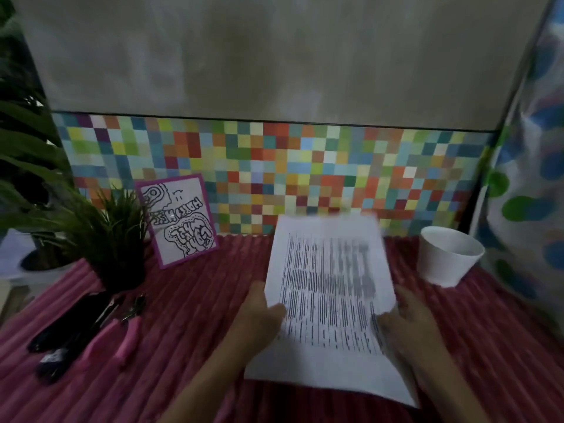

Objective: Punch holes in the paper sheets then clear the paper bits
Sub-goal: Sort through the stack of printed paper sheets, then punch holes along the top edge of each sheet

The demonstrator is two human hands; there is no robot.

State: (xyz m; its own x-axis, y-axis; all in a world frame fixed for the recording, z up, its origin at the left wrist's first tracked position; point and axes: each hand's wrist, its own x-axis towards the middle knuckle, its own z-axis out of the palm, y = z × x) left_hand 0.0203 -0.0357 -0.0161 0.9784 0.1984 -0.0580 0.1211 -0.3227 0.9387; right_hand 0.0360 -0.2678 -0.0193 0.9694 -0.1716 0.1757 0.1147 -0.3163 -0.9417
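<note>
While held by both side edges, the sheets (329, 288) stand tilted above the worktop (183, 331).
The left hand (262, 315) and right hand (409, 325) each pinch one edge. Paper is light and limp and will likely crease; grip near the margins. A pink tool (128, 328), likely the punch, lies well left.

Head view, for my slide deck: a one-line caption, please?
Left hand and right hand hold printed paper sheets over a red ribbed cloth, white cup at right.

potted plant (113, 239) | doodle card (178, 219) leaning on checkered wall (305, 166) | pink ribbed cloth (198, 315)
</note>
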